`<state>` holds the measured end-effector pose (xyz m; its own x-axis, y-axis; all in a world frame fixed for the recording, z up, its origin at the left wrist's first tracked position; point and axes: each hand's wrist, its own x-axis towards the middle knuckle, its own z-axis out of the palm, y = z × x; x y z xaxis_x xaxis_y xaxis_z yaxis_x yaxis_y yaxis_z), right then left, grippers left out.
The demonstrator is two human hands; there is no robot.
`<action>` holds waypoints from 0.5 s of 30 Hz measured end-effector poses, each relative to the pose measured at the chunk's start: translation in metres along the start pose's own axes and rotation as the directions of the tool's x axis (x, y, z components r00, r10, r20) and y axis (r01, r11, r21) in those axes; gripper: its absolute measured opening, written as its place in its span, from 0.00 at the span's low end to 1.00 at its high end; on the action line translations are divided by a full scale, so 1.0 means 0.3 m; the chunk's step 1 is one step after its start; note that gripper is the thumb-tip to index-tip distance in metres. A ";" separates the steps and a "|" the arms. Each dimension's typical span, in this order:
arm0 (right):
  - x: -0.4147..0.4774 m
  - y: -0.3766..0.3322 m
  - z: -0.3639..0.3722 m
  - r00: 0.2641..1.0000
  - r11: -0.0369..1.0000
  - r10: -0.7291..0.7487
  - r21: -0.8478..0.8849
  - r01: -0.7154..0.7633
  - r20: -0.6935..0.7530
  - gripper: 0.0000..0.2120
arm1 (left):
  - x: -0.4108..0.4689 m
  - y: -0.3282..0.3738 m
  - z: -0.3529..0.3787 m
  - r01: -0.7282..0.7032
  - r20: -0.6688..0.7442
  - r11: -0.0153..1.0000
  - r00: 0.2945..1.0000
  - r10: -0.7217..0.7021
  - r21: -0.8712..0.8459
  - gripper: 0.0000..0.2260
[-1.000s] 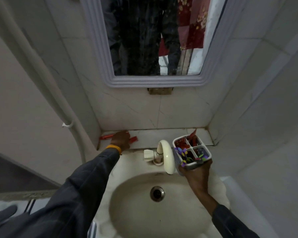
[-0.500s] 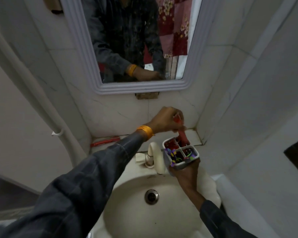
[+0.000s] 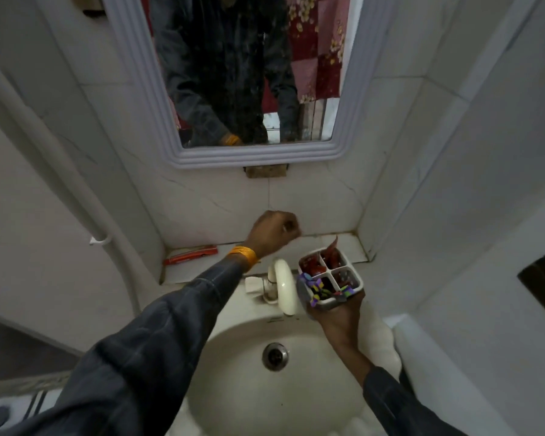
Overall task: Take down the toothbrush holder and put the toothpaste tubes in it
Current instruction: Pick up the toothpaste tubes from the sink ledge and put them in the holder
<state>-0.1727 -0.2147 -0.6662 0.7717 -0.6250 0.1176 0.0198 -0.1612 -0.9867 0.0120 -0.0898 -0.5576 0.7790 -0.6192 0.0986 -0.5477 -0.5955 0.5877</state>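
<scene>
Lying on the ledge (image 3: 343,247), a red toothpaste tube (image 3: 191,255) sits beside the tap (image 3: 284,286).

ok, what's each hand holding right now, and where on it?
Right hand has the holder from below, grip round its lower body. Left hand is curled shut over the ledge, nothing visible in it.

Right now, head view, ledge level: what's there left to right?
white pipe → red toothpaste tube on the ledge → left hand → tap → toothbrush holder held by the right hand.
</scene>
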 end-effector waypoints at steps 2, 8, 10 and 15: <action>0.008 0.023 -0.001 1.000 1.000 0.023 -0.012 -0.023 -0.003 0.46 | -0.041 -0.151 -0.039 0.180 -0.094 0.979 0.981 -0.172 0.093 0.07; 0.001 0.061 0.010 1.000 0.995 0.023 -0.094 -0.023 0.005 0.46 | -0.259 -0.601 -0.072 0.578 -0.083 0.720 0.798 -0.596 0.385 0.20; 0.002 0.070 0.008 0.993 0.986 0.111 -0.129 -0.104 0.044 0.40 | -0.291 -0.650 -0.065 0.606 -0.086 0.648 0.758 -0.647 0.461 0.20; 0.007 0.072 0.012 0.994 0.987 0.104 -0.125 -0.100 0.028 0.45 | -0.285 -0.640 -0.027 0.563 -0.045 0.665 0.779 -0.626 0.491 0.20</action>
<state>-0.1684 -0.2167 -0.6877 0.7869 -0.6170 0.0112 -0.1368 -0.1922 -0.9718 0.0530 0.0816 -0.6724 0.9631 -0.0866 -0.2548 -0.0759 -0.9958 0.0516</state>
